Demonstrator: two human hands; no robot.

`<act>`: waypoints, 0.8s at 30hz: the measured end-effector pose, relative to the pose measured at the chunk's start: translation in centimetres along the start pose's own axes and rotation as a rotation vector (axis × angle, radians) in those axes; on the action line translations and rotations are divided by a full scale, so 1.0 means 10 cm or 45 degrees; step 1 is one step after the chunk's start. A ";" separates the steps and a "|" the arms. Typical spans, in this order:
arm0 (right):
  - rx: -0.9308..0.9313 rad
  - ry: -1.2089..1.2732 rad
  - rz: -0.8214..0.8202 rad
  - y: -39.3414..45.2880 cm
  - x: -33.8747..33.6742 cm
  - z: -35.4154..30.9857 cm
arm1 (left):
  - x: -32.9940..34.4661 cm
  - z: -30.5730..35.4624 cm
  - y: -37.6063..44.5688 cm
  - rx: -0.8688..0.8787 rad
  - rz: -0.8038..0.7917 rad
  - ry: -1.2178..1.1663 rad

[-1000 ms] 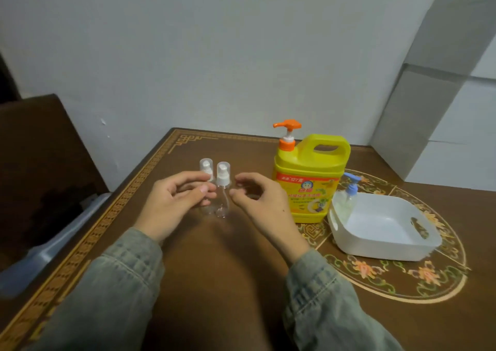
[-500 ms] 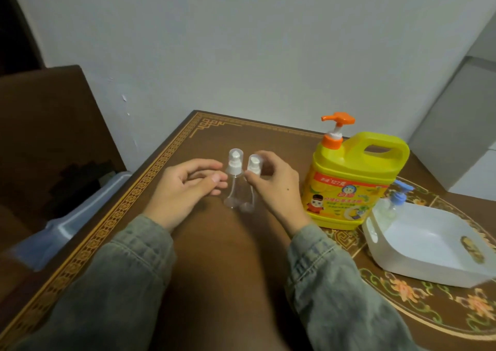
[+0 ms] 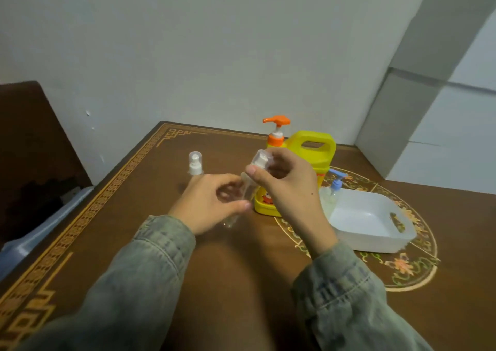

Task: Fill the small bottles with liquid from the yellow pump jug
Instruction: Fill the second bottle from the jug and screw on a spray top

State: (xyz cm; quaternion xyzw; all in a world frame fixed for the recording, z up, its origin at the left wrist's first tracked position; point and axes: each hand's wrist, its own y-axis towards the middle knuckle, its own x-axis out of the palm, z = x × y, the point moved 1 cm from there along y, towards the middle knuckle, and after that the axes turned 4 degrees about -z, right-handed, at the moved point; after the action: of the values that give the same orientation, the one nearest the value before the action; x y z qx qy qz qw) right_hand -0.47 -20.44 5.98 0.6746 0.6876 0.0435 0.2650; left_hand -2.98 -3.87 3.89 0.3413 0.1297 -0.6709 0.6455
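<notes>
Lifting 1 clear bottle (image 3: 243, 192) off the table, our left hand (image 3: 208, 203) now grips its body while our right hand (image 3: 284, 181) pinches its cap (image 3: 259, 160), ready for unscrewing.

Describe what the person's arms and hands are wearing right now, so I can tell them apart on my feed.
Both arms wear matching faded grey-green denim sleeves with stitched seams and buttoned-style cuffs ending at the wrists. The left hand and right hand are bare: no gloves, rings or watch visible. Nothing in the clothing distinguishes one arm from the other.
</notes>
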 end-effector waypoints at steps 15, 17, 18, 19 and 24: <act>0.108 0.362 0.141 -0.01 -0.77 0.12 | 0.35 0.16 0.11 0.027 -0.094 -0.226; 0.163 0.234 0.099 -0.07 -0.73 0.20 | 0.36 0.17 0.10 0.031 -0.074 -0.260; 0.188 0.171 0.065 -0.09 -0.70 0.27 | 0.37 0.15 0.10 0.029 -0.061 -0.269; 0.210 0.115 0.025 -0.13 -0.65 0.35 | 0.38 0.13 0.09 0.017 -0.051 -0.275; 0.295 -0.300 -0.181 -0.33 -0.41 0.76 | 0.44 -0.06 0.02 -0.034 -0.035 -0.371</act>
State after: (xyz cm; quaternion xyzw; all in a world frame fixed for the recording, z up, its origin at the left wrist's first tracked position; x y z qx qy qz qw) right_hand -0.41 -26.89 -0.68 0.6507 0.6982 -0.1342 0.2667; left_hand -2.34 -6.92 0.77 0.2298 0.0481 -0.7205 0.6525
